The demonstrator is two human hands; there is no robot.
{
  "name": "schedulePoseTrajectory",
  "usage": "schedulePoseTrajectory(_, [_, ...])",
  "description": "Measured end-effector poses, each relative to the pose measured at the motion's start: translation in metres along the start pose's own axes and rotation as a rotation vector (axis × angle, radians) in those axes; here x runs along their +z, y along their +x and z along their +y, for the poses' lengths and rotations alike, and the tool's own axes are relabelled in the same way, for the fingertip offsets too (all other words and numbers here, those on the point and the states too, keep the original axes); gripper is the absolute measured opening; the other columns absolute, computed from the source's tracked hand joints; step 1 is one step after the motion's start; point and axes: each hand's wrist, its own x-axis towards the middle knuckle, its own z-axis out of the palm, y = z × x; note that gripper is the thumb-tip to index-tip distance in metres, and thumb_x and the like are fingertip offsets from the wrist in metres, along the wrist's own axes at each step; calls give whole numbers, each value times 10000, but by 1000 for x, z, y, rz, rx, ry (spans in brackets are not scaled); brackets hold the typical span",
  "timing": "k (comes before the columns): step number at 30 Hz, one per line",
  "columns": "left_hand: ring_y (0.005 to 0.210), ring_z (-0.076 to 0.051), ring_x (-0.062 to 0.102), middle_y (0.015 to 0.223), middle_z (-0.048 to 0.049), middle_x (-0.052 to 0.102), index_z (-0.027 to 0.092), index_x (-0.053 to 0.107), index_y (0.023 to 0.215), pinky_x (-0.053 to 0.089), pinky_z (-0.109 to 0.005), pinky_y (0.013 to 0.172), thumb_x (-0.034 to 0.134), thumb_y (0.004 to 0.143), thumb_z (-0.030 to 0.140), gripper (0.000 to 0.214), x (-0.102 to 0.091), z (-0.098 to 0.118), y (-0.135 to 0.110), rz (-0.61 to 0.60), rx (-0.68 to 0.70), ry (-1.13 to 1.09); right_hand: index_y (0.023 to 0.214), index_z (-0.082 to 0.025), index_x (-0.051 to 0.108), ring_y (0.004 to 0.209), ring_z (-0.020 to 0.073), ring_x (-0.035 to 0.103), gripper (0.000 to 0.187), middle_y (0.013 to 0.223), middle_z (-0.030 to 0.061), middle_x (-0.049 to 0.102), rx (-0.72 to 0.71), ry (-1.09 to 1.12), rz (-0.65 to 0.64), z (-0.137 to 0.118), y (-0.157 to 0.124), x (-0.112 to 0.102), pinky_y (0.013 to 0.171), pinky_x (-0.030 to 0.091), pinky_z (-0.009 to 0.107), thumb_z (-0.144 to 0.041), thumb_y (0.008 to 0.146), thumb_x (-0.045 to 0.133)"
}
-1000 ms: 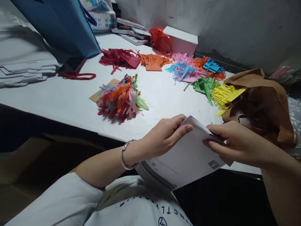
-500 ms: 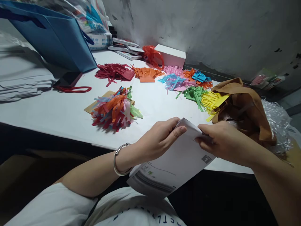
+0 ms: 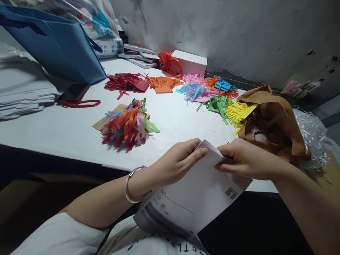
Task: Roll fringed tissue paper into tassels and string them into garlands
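A folded white paper sheet (image 3: 198, 191) with small printed logos and a dark square marked "1" is held low, in front of the table's near edge. My left hand (image 3: 183, 159), a silver bangle at its wrist, pinches the upper left corner between thumb and fingers. At the right edge, my right hand (image 3: 239, 157) has its fingers closed on the same paper. Something small and dark shows by those fingertips, too hidden to name. Beyond the left hand, a bundle of multicoloured paper strips (image 3: 127, 125) lies on a tan card (image 3: 99, 119).
Fringed paper bunches lie across the white table (image 3: 175, 122): dark red (image 3: 126, 83), orange (image 3: 164, 85), green (image 3: 219, 105) and yellow (image 3: 240, 111). A brown bag (image 3: 285, 131) stands right, a blue bag (image 3: 58, 49) left. A white box (image 3: 190, 62) sits by the wall.
The paper has shifted slightly down and left, and its lower part is spread wider. My right hand has moved a little left along its edge. The table things look unchanged.
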Motion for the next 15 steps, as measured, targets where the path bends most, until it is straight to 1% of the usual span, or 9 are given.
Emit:
schedulePoseTrajectory(2, [697,-144,514,774,-10,580,169,538,862,412,-256,612,405,1011,456,349,1,-2,0,-10,-1,16,835,-168,640,695,127,552,98,753,-17,635,7,146,-65,4,2,-1,607,392,214,-253,854,594])
schedulePoseTrajectory(3, [676,-139,499,751,-1,562,170,533,853,398,-255,599,417,1007,449,339,1,-3,-1,-8,1,33,854,-166,649,712,132,563,118,775,-17,643,21,218,-99,5,3,-1,612,405,211,-281,846,623])
schedulePoseTrajectory(5, [630,-124,446,694,25,496,175,510,813,361,-248,570,437,1001,426,322,0,-3,-1,28,12,72,888,-165,655,735,143,578,213,812,-11,652,50,323,-144,7,3,0,606,418,211,-371,837,669])
schedulePoseTrajectory(7, [606,-113,403,666,42,437,180,484,777,334,-241,553,435,1006,406,325,-2,-3,-2,66,30,84,868,-161,652,710,138,561,271,786,-10,632,59,311,-113,6,2,1,580,398,211,-432,853,653])
schedulePoseTrajectory(9, [599,-108,393,660,48,427,180,485,784,318,-235,540,465,997,422,323,-3,-3,-3,65,47,72,782,-160,628,641,114,502,259,693,-25,568,54,210,-27,5,1,3,551,351,210,-398,882,601])
schedulePoseTrajectory(11, [598,-108,398,654,48,445,176,506,806,312,-233,533,504,982,430,309,-3,-3,-4,54,55,67,673,-166,568,577,94,420,271,601,-47,474,69,126,51,3,0,6,520,295,214,-351,869,594])
schedulePoseTrajectory(12, [597,-107,397,650,48,450,173,513,804,313,-231,533,516,978,423,304,-4,-3,-4,62,59,67,652,-170,547,567,90,399,283,588,-52,451,76,135,59,2,0,7,512,281,215,-355,856,610])
schedulePoseTrajectory(15, [609,-103,413,661,40,463,166,527,781,337,-225,550,506,986,385,301,-6,-3,-4,88,59,7,687,-172,570,580,93,407,314,618,-49,470,64,265,12,1,0,11,512,292,210,-428,859,628])
